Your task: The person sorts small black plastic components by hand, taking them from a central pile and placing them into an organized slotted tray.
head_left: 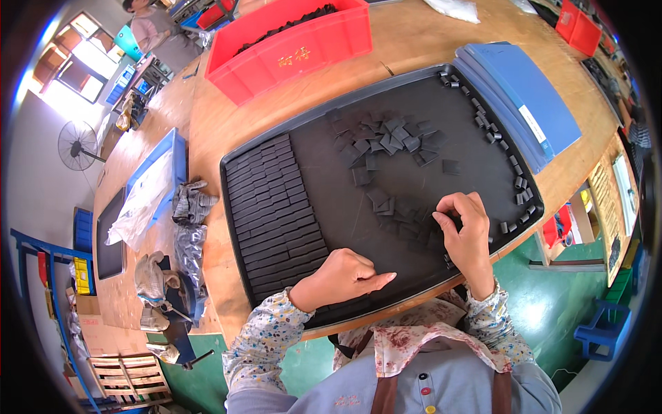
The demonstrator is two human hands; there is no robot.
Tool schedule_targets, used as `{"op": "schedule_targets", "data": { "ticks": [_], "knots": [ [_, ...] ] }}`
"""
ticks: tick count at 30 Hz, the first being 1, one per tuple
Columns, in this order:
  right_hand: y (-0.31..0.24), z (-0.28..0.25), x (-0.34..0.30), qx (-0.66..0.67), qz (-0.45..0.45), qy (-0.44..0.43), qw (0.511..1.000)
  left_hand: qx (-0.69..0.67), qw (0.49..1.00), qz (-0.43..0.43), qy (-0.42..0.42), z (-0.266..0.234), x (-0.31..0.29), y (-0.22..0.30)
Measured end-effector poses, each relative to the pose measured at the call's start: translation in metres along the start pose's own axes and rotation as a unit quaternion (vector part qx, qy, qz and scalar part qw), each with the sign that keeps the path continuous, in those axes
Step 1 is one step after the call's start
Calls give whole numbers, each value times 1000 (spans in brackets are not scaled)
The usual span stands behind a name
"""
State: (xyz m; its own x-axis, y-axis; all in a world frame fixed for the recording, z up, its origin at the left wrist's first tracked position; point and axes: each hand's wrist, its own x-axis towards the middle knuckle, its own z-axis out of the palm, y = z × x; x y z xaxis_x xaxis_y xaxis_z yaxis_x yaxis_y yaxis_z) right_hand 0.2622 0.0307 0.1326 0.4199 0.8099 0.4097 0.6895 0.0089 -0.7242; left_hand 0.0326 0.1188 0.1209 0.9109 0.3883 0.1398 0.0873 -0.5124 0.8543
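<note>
A large black tray (pixel 324 165) lies before me on the wooden table. Rows of flat black rectangular pieces (pixel 272 207) are packed along its left side. My left hand (pixel 339 281) hovers by the near end of these rows, fingers curled and thumb pointing right; what it may hold is hidden. In the middle lies a loose heap of similar black pieces (pixel 393 138), with more scattered pieces (pixel 400 217) nearer me. Beside those, my right hand (pixel 466 226) is closed in a pinch, and I cannot see what is between the fingertips. Small black tube-shaped pieces (pixel 518 181) line the tray's right edge.
Behind the tray stands a red bin (pixel 289 58) of black pieces. Blue folders (pixel 517 103) are stacked at the right. Gloves (pixel 193 201), a plastic bag (pixel 141 200) and a blue crate (pixel 172 155) lie to the left. A person (pixel 155 31) stands far left.
</note>
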Motion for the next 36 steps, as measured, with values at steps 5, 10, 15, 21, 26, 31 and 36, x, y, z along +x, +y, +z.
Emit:
{"op": "schedule_targets", "data": {
  "ticks": [5,10,15,21,26,31,36],
  "knots": [
    [-4,0,3,31,19,8,999,88,995,25,-41,-7,4,3],
    [-7,0,0,70,53,16,996,57,997,-4,-50,-10,1,2],
    [-21,8,-12,182,28,-58,981,-107,989,-95,44,-16,9,11],
    [-32,28,-28,313,44,-167,934,-228,965,-122,36,-15,0,0],
    [-8,-4,2,68,-37,-30,997,-267,946,-179,51,-22,5,5],
    [15,-32,5,-146,-22,-9,989,-301,934,-185,50,-22,8,-3],
    [-13,-14,-3,62,-54,-90,993,-341,925,-152,67,-22,11,7]
  ]
}}
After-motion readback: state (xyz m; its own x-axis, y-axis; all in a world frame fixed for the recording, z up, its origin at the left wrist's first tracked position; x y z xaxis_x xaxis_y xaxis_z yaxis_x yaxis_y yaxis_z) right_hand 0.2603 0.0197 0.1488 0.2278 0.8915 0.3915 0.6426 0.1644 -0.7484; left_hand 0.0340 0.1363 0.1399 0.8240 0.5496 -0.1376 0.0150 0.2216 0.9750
